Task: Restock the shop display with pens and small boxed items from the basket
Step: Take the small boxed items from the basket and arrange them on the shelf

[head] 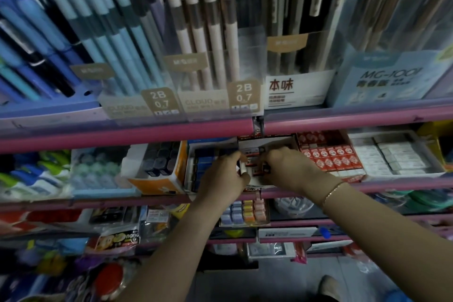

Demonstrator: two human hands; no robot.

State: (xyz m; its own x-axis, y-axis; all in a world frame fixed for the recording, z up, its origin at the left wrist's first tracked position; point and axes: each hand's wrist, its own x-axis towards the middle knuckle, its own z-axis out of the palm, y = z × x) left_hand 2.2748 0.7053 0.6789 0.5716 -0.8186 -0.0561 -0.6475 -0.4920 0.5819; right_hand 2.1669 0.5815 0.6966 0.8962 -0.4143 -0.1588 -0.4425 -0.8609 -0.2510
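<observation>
Both my hands reach into the second shelf of a pink display rack. My left hand [224, 174] and my right hand [286, 167] meet over a white open carton [267, 142] and pinch several small boxed items [253, 167] with white, red and dark labels between their fingertips. The items sit low in the carton, partly hidden by my fingers. Above, clear holders carry upright pens: light blue ones [117, 39] and cream-and-brown ones [206, 32]. No basket is in view.
Left of the carton stand a blue-stocked box [203, 162] and an orange box [157, 179] of dark items. Right of it lie red-and-white small boxes [328, 154] and a tray of white boxes [392, 154]. A pink rail [122, 135] runs just above my hands. Lower shelves hold mixed stationery.
</observation>
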